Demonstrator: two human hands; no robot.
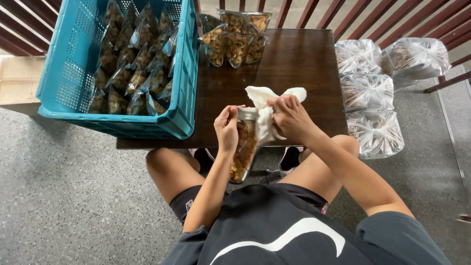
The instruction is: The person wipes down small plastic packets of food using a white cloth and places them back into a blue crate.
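A teal crate [73,73] full of snack pouches sits on the dark tabletop [299,64], left of the hands. Just below the tabletop's near edge, the left hand [227,128] has its grip closed on a clear snack pouch [244,152], while the right hand [290,118] has its grip closed on a white cloth [267,105] pressed against the pouch top.

A dark brown wooden table [299,64] carries the things. On its left part sits a blue plastic crate [73,68] with perforated walls, overhanging the table's left and near edges. At the far edge, just right of the crate, stands a cluster of clear snack pouches [238,41]. Right of the table, bulging clear plastic bags [370,93] are piled beside it; what they rest on cannot be made out.
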